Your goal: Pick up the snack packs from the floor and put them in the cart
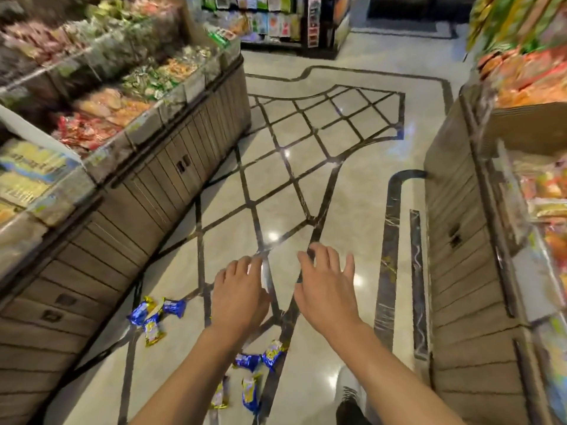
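Note:
Several blue-and-yellow snack packs lie on the shiny floor. One cluster [155, 314] lies at the foot of the left display counter. Another group [260, 360] is scattered under my forearms, near my feet. My left hand [241, 294] and my right hand [326, 285] are both held out in the air over the aisle floor, palms down, fingers relaxed and slightly spread, holding nothing. Neither hand touches a pack. No cart is in view.
A long display counter [129, 194] full of packaged snacks runs along the left. Another counter [469, 240] with snack bins stands on the right. The tiled aisle [306, 142] runs between them toward shelves [291, 23] at the back. My shoe [349, 397] shows at the bottom.

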`<state>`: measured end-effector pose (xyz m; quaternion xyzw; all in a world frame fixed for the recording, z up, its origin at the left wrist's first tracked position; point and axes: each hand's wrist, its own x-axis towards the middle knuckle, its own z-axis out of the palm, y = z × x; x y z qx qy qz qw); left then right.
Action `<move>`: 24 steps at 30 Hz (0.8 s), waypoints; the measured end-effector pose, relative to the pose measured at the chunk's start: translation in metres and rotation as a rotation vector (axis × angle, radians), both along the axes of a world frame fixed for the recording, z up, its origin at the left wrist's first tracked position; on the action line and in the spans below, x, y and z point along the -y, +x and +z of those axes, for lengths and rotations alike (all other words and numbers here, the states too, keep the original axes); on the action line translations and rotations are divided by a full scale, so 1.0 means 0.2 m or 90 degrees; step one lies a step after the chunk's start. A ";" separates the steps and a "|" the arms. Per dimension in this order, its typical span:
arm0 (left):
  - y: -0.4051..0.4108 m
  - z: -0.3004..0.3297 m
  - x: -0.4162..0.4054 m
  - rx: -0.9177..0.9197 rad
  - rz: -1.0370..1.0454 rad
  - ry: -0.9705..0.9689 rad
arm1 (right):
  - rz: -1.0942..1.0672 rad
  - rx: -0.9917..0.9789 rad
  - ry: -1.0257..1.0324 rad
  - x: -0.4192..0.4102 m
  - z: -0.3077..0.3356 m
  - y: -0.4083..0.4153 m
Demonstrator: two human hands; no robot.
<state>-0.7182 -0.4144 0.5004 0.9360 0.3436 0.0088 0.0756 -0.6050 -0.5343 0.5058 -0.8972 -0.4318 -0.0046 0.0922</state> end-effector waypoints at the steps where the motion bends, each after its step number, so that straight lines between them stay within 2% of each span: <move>1: 0.09 0.01 0.00 -0.002 0.013 -0.003 | 0.015 -0.004 0.006 -0.02 0.00 0.10; 6: 0.44 0.08 -0.02 0.010 0.102 -0.004 | 0.115 -0.020 0.009 -0.15 0.05 0.53; 10: 0.54 0.11 -0.14 0.034 0.185 0.001 | 0.212 -0.018 -0.008 -0.35 0.10 0.71; 15: 0.57 0.06 -0.40 0.045 0.325 -0.005 | 0.343 -0.039 -0.011 -0.72 0.05 0.80; 24: 0.51 -0.05 -0.77 0.080 0.541 -0.062 | 0.613 -0.057 -0.110 -1.36 -0.04 0.82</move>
